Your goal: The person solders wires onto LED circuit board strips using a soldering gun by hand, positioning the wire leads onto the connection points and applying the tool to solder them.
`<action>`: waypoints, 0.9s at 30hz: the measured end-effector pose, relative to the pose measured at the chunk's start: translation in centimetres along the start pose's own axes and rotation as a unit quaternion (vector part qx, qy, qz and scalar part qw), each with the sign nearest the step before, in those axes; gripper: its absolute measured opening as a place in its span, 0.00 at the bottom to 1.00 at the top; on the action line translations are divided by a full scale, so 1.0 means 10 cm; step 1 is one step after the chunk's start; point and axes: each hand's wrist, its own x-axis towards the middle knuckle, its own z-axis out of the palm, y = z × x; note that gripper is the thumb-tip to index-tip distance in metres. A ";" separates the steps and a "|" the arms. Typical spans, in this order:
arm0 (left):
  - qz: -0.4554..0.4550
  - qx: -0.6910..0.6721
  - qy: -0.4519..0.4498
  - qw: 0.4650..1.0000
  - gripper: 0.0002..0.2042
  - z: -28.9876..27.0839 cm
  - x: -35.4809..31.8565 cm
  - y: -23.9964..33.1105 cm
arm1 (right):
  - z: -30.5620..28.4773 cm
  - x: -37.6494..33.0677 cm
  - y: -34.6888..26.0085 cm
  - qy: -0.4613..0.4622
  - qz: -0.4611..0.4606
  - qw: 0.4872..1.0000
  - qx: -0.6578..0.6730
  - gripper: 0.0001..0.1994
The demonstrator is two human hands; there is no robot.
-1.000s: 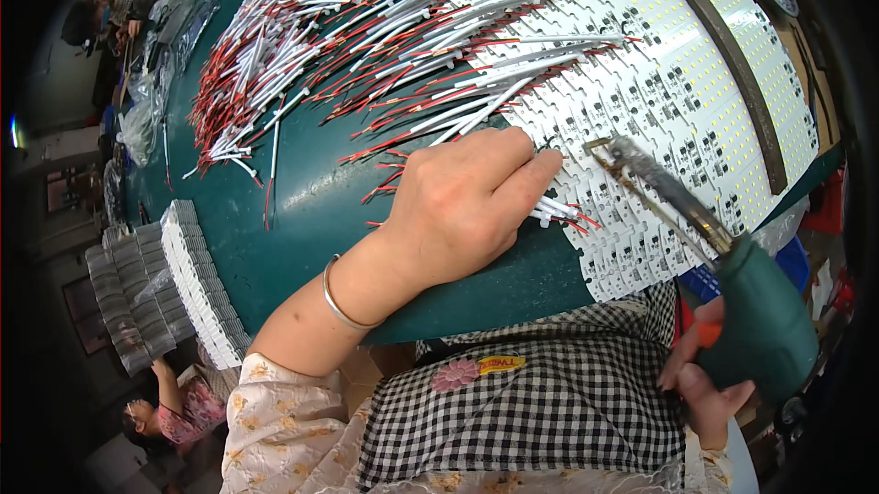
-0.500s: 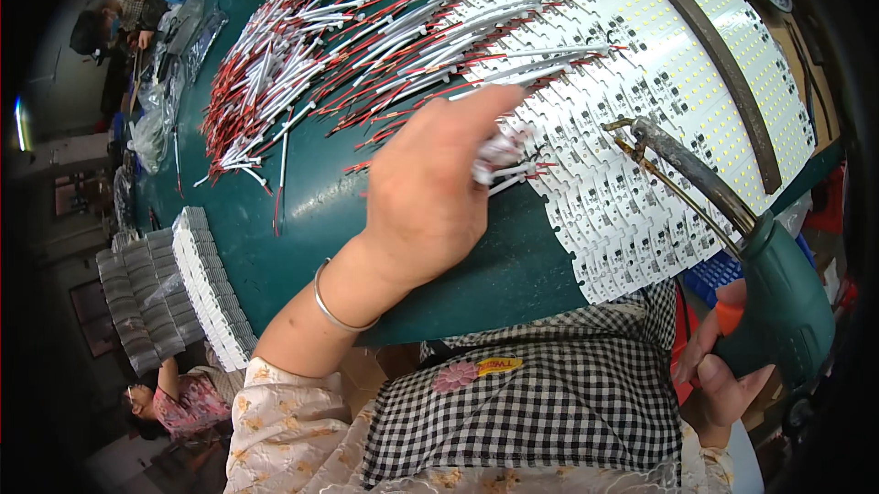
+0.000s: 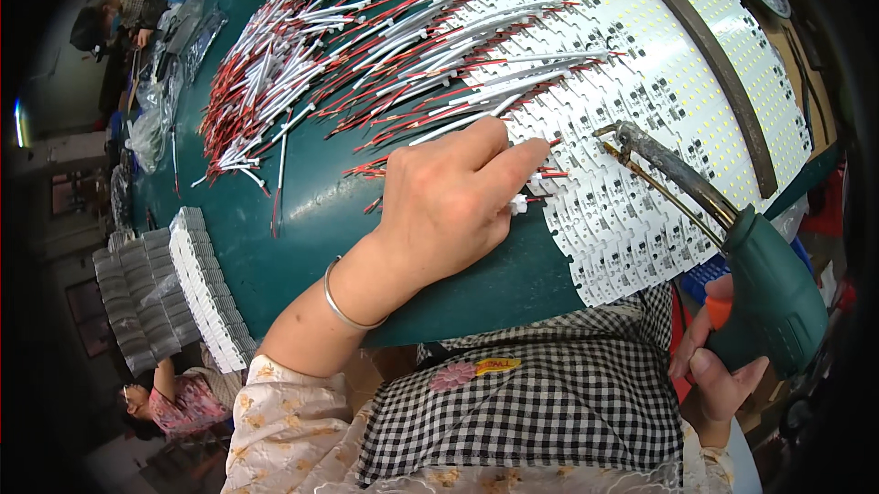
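My left hand [image 3: 449, 201] is closed over the left edge of a sheet of white circuit boards [image 3: 623, 238], its fingers pinched round short white-and-red wires [image 3: 522, 205]. Most of those wires are hidden under the hand; only their ends poke out by the fingertips. On the right, my right hand [image 3: 719, 375] grips a green soldering gun [image 3: 769, 288] with an orange trigger. The gun's bent tip hovers over or near the boards; whether it touches them I cannot tell. Just beyond my left hand, a row of wires [image 3: 513, 68] fans across the boards' edge.
A large heap of white-and-red wires [image 3: 275, 82] lies on the green table [image 3: 320, 210]. A dark curved bar [image 3: 714, 54] rests across the boards. Stacked white strips [image 3: 211, 293] stand at the left edge. Two other people [image 3: 188, 398] [image 3: 119, 22] are at the left.
My left hand has shifted slightly right, its fingers now lower and closer to the boards' edge. The soldering gun has moved a little to the left.
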 end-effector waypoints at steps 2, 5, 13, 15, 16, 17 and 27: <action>0.010 0.010 0.005 1.000 0.21 0.03 -0.01 -0.04 | -0.02 0.00 0.00 -0.013 0.001 1.000 0.000 0.31; 0.047 -0.002 0.068 0.997 0.20 0.13 -0.03 -0.13 | 0.10 0.03 -0.04 0.011 -0.004 1.000 -0.003 0.32; 0.078 0.000 0.039 0.996 0.23 0.09 -0.07 -0.13 | 0.11 0.04 -0.01 0.010 0.000 1.000 -0.003 0.32; 0.076 0.000 0.041 0.996 0.23 0.11 -0.06 -0.13 | 0.13 0.05 -0.02 0.018 -0.012 1.000 -0.001 0.32; 0.074 0.001 0.043 0.996 0.23 0.11 -0.06 -0.12 | 0.12 0.04 -0.01 0.010 0.002 1.000 -0.003 0.32; 0.074 0.001 0.043 0.996 0.23 0.11 -0.06 -0.12 | 0.11 0.04 -0.01 0.003 0.016 1.000 -0.005 0.32; 0.065 0.014 0.033 0.997 0.24 0.10 -0.06 -0.06 | 0.06 0.02 -0.04 -0.038 0.116 0.992 -0.014 0.31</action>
